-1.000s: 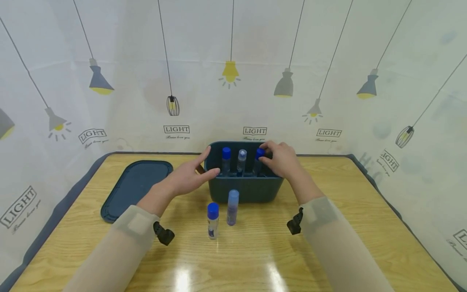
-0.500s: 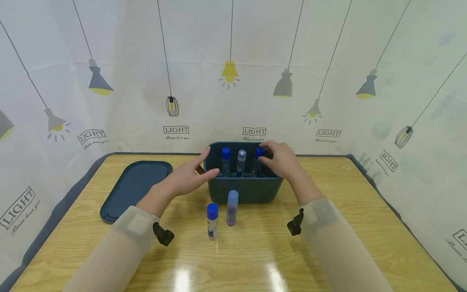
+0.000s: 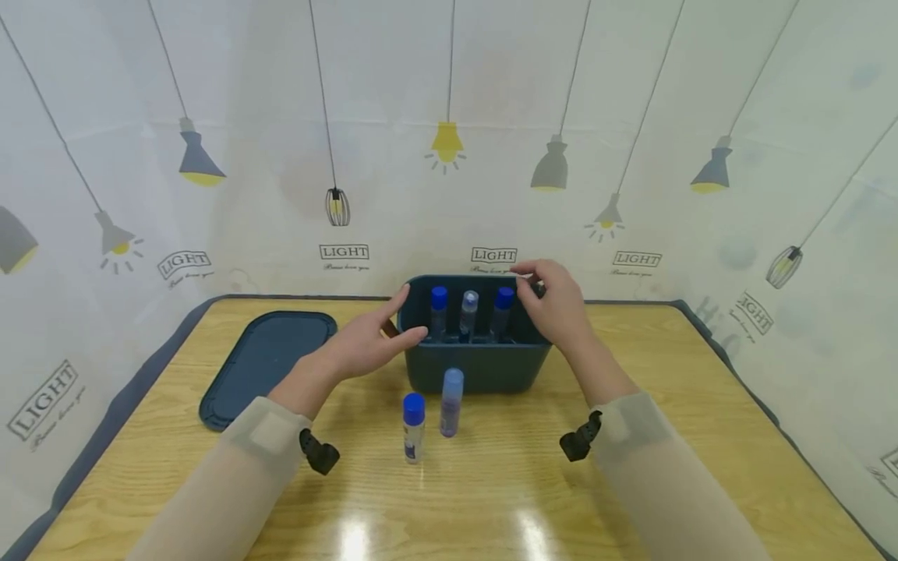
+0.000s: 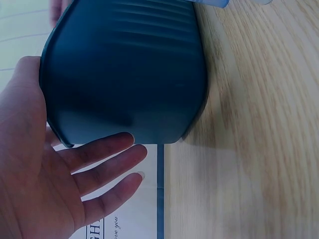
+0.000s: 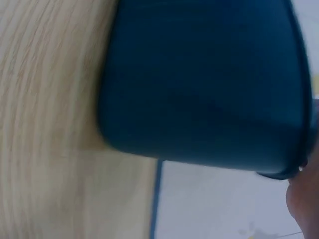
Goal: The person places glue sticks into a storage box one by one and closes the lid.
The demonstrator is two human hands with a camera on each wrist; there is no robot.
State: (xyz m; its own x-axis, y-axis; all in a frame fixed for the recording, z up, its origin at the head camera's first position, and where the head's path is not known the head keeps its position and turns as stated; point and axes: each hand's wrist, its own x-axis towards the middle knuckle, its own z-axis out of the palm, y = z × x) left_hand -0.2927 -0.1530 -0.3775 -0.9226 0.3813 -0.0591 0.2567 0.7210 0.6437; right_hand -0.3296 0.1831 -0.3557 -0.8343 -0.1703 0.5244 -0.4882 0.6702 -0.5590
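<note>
A dark teal bin point(image 3: 477, 370) stands near the back of the table, with two blue-capped clear tubes point(image 3: 503, 299) and a pale-topped tube point(image 3: 468, 312) upright inside. My left hand point(image 3: 361, 343) rests at the bin's left end, thumb at the near rim and index finger at the far corner. In the left wrist view its other fingers point(image 4: 112, 172) extend loosely by the end wall point(image 4: 119, 99). My right hand point(image 3: 556, 304) is over the right end by the rim, fingers bent, nothing held; the nearest tube stands apart from it. The right wrist view shows little of this hand.
In front of the bin stand a blue-capped tube point(image 3: 414, 428) and a paler blue-topped tube point(image 3: 452, 401). A flat dark blue lid or tray point(image 3: 270, 358) lies at the left. A lamp-printed cloth backdrop point(image 3: 421, 93) rises behind the table.
My right hand has let go of the right blue-capped tube in the bin and moved up and right to the rim. The left hand stays at the bin's end.
</note>
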